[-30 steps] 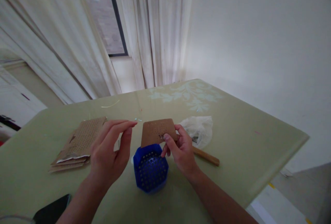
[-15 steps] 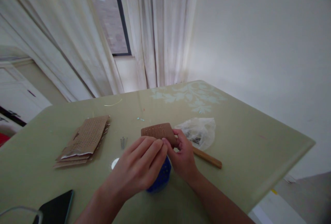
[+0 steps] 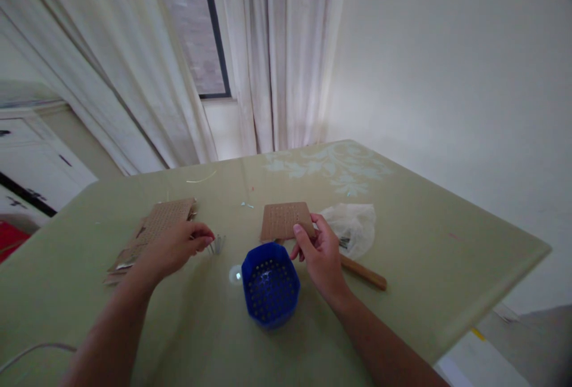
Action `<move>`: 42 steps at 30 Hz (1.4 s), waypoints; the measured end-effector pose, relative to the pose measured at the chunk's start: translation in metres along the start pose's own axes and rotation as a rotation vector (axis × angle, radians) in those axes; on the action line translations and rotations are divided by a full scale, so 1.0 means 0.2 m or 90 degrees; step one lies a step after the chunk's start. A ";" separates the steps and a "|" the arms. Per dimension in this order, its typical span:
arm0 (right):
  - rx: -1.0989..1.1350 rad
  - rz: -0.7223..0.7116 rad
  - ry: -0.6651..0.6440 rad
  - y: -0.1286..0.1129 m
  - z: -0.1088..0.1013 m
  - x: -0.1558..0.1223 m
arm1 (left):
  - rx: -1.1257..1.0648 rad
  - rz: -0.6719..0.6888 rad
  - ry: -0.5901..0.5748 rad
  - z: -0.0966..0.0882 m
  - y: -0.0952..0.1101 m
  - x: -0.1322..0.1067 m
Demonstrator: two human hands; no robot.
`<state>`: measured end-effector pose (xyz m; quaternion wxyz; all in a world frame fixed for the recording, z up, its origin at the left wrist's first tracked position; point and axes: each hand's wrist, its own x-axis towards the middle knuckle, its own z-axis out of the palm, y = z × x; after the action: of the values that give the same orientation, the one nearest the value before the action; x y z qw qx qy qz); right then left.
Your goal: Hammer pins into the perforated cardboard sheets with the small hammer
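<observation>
head view: we clamp our right hand (image 3: 325,256) on the cardboard piece (image 3: 283,220), just beyond the blue basket (image 3: 263,255); its rows of holes look done; nails (image 3: 218,244) lie uncollected on the worktop (image 3: 429,256); whether our adjacent left hand (image 3: 183,247) grips one, we cannot tell

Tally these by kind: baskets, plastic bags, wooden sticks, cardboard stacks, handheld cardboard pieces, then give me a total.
Blue octagonal plastic basket: 1
Translucent white plastic bag: 1
Long brown wooden stick: 1
Brown perforated cardboard stack: 1
Flat brown cardboard piece in right hand: 1
Total: 5
</observation>
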<state>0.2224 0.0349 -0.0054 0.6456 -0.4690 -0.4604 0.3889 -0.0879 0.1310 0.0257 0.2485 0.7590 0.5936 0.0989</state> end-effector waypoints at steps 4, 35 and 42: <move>0.004 0.004 0.009 0.00 0.00 0.00 | 0.018 -0.039 -0.003 0.11 -0.07 0.06; 0.374 0.123 -0.222 -0.01 -0.02 0.00 | 0.031 0.617 0.313 0.21 0.60 -0.19; 0.377 0.125 -0.230 -0.01 -0.02 -0.01 | 0.112 0.621 0.312 0.22 0.58 -0.18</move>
<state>0.2252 0.0322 -0.0042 0.6211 -0.2274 -0.3871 0.6424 0.0199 0.0664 0.0510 -0.0362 0.9187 0.2196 0.3263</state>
